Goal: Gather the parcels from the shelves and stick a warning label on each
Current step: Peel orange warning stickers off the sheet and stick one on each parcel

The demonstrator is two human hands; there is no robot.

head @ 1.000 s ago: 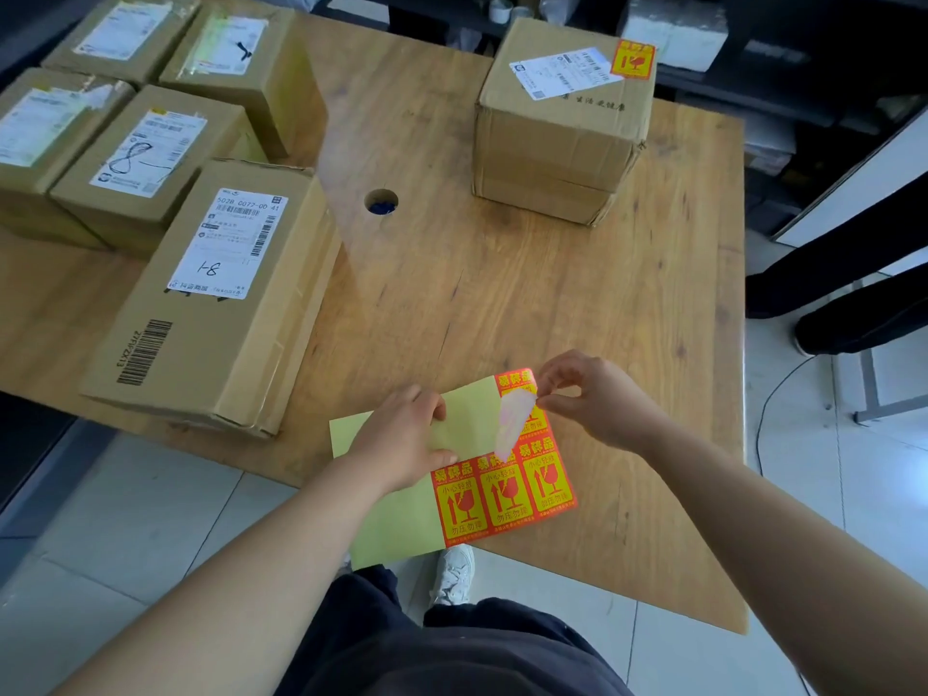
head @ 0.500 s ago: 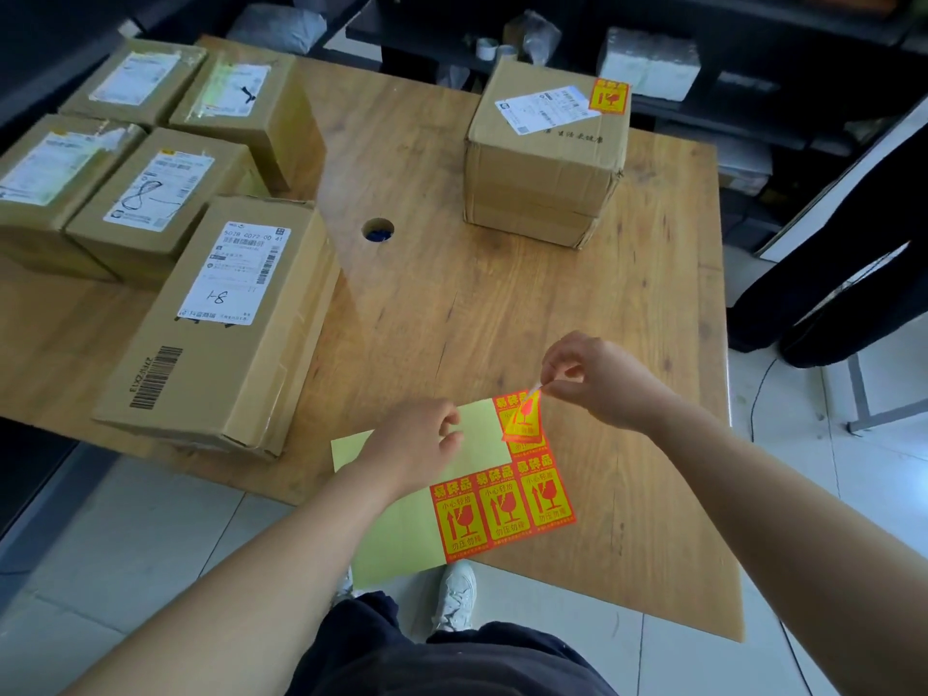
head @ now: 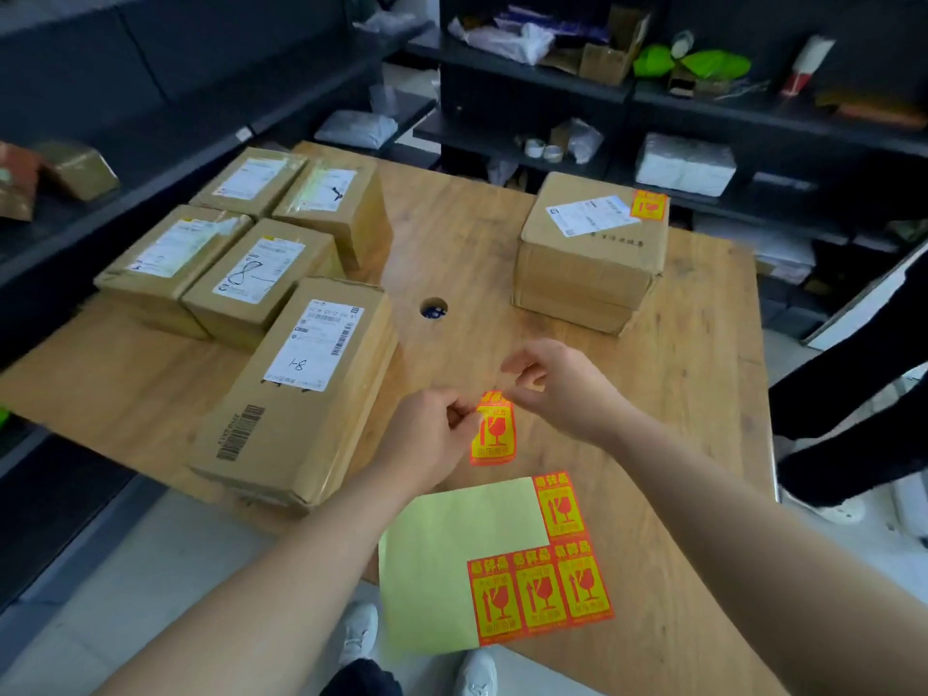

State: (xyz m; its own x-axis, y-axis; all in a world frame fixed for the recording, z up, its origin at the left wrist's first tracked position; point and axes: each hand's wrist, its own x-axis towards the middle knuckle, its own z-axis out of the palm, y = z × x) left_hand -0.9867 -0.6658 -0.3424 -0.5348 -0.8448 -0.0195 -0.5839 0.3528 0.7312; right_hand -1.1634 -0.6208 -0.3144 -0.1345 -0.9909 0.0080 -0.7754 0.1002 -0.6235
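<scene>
A peeled orange-and-yellow warning label [head: 494, 430] hangs above the wooden table [head: 678, 394]. My left hand [head: 427, 444] pinches its left edge and my right hand [head: 557, 389] pinches its top corner. The pale green backing sheet [head: 452, 560] lies at the table's front edge with several labels [head: 540, 590] left on it. A square parcel [head: 587, 263] at the back right carries a warning label [head: 648, 203]. A long parcel [head: 301, 394] lies just left of my hands, with several smaller parcels [head: 261, 273] behind it; none of these shows a warning label.
A round cable hole [head: 433, 309] sits mid-table. Dark shelves [head: 703, 108] with bags, tape rolls and boxes stand behind and to the left. Another person's legs [head: 853, 394] stand close to the table's right edge. My shoes [head: 359, 635] show below the front edge.
My right hand has pulled the label fully off the sheet and lifted it. My left hand let go of the sheet and came up to the label. The view has tilted upward.
</scene>
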